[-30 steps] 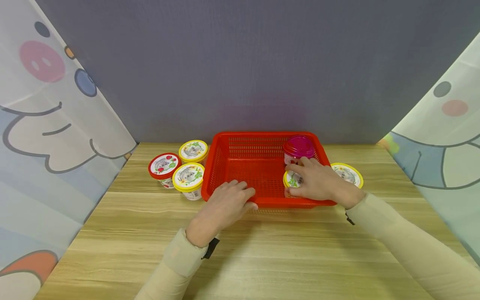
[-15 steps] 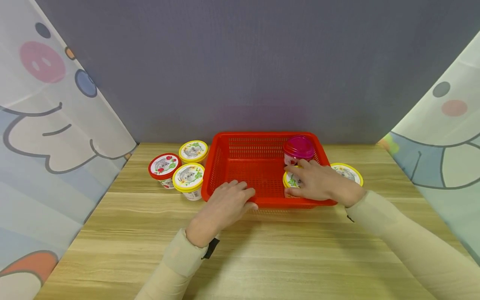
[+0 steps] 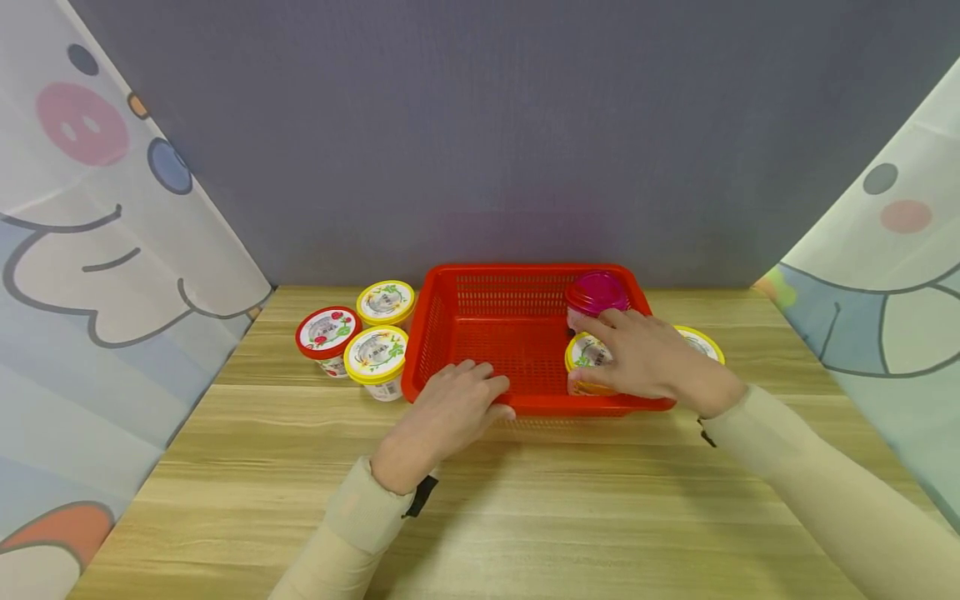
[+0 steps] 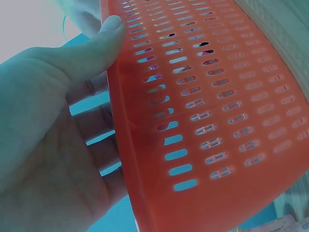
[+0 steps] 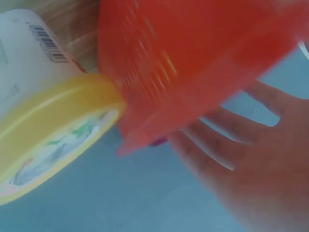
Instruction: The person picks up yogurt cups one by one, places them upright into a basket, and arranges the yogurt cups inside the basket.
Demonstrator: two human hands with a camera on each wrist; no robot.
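Note:
My left hand [image 3: 453, 408] grips the front rim of the red plastic basket [image 3: 555, 406]. In the left wrist view the thumb lies along the outside of the perforated wall [image 4: 222, 121], and the fingers are behind the rim. Inside the basket at the front right, a yellow-lidded tub [image 3: 588, 351] stands upright. My right hand [image 3: 645, 354] reaches over it with thumb and fingers spread; contact with the tub cannot be made out. Behind that tub stands one with a magenta lid [image 3: 597, 292]. The right wrist view shows straight, slightly blurred fingers [image 5: 231, 130].
Left of the basket stand a red-lidded tub [image 3: 328, 332] and two yellow-lidded tubs, one behind [image 3: 386, 302] and one in front [image 3: 377, 354]. Another yellow-lidded tub [image 3: 703, 342] stands just outside the right wall, partly covered by my hand. A grey panel [image 3: 480, 142] rises behind the table.
My right hand has spread its thumb and fingers wider and shifted slightly up and right from the yellow-lidded tub. The left hand keeps its hold on the rim.

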